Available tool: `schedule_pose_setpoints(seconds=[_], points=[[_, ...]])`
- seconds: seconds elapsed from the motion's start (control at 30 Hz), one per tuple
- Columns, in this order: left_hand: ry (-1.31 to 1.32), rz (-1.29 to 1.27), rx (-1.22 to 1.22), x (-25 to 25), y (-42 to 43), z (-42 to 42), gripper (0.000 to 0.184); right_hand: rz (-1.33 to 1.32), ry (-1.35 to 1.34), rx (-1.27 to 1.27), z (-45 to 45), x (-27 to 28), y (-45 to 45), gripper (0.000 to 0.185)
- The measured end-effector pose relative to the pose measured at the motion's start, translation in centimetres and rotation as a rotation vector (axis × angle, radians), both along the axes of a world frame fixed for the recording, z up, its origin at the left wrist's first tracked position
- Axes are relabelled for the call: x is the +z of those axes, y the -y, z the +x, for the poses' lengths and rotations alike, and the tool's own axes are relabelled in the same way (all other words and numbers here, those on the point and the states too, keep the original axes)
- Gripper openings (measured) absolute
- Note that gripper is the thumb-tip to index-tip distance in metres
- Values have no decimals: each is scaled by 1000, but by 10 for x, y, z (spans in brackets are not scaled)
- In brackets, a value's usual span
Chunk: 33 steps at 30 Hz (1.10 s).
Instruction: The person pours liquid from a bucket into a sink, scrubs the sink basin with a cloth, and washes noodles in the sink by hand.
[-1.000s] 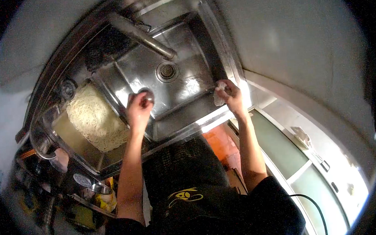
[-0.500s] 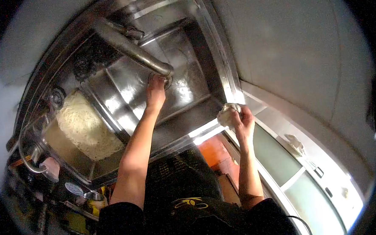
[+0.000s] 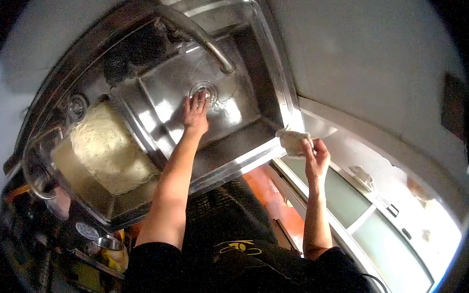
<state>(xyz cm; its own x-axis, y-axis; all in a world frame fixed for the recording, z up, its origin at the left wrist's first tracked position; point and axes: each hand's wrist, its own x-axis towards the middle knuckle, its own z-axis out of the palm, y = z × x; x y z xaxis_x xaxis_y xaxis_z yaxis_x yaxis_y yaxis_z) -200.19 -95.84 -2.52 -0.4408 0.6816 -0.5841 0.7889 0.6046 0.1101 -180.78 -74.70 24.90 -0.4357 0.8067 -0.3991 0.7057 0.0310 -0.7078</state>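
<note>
My left hand (image 3: 196,112) reaches down into the metal sink (image 3: 178,83), its fingers spread a little and their tips at the round drain (image 3: 204,94). Nothing shows in that hand. The faucet's spout (image 3: 213,49) hangs above and to the right of the drain. At the sink's front right corner, my right hand (image 3: 316,155) pinches a pale, crumpled cloth or bag (image 3: 294,143); which of the two I cannot tell. A heap of pale noodles (image 3: 107,148) lies in the left basin.
A dark mesh-like item (image 3: 116,66) lies behind the left basin. A curved metal handle (image 3: 30,173) is at the far left, near a metal bowl (image 3: 108,242). Greenish glass panels (image 3: 388,250) stand on the right, beside an orange floor patch (image 3: 266,190).
My left hand has moved from the left part of the sink to the drain, and its fingers have spread. The spout swung left, then back right. My right hand moved down and right with the pale item.
</note>
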Motion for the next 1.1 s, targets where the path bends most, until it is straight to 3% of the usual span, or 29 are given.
schedule_pose_setpoints(seconds=[0.07, 0.13, 0.23, 0.33, 0.4, 0.43, 0.47, 0.5, 0.57, 0.6, 0.67, 0.73, 0.77, 0.83, 0.87, 0.9, 0.93, 0.97, 1.0, 1.03, 1.1], points=[[59, 101, 102, 9, 0, -2, 76, 53, 10, 7, 10, 1, -8, 23], [87, 225, 218, 21, 11, 5, 75, 35, -160, -79, 11, -2, -10, 25], [210, 319, 365, 46, 41, 24, 62, 41, -145, -47, 29, -9, -24, 32], [240, 480, 440, 72, 72, 47, 44, 10, -310, -146, 23, -14, -24, 31], [248, 582, 481, 107, 92, 57, 39, 57, -139, -159, 27, -30, -34, 36], [259, 598, 525, 124, 100, 63, 36, 46, 51, -85, 62, -73, -60, 39], [292, 634, 560, 137, 103, 68, 33, 304, 278, 104, 62, -73, -54, 39], [288, 655, 580, 158, 108, 70, 31, 392, 243, 260, 113, -133, -76, 44], [261, 755, 613, 168, 130, 75, 27, 599, 298, 211, 107, -134, -61, 50], [238, 825, 623, 167, 142, 79, 25, 629, 287, 203, 103, -127, -56, 47], [234, 966, 774, 191, 147, 83, 12, 946, 293, 320, 87, -101, -40, 39], [333, 906, 1048, 185, 187, 104, 7, 847, 138, 405, 30, -54, 9, 29], [132, 960, 939, 192, 185, 101, 8, 653, -21, 465, 14, -48, 29, 29], [33, 1030, 946, 175, 206, 90, 25, 425, -261, 678, -25, -31, 77, 40], [107, 816, 1111, 162, 239, 90, 23, 132, -337, 764, -37, -48, 112, 46], [73, 824, 1243, 151, 259, 82, 22, 294, -419, 981, -55, -63, 144, 52], [42, 835, 1373, 138, 277, 79, 26, 175, -426, 1110, -82, -46, 184, 58], [-60, 819, 1272, 80, 326, 81, 59, -172, -266, 1121, -106, -45, 227, 59], [-90, 740, 1315, 74, 349, 68, 70, -250, -251, 1165, -130, -51, 265, 59], [-113, 661, 1352, 71, 368, 52, 82, -74, -219, 1293, -153, -64, 298, 63], [-143, 560, 1396, 68, 390, 13, 100, 143, -24, 1305, -195, -131, 344, 95]])
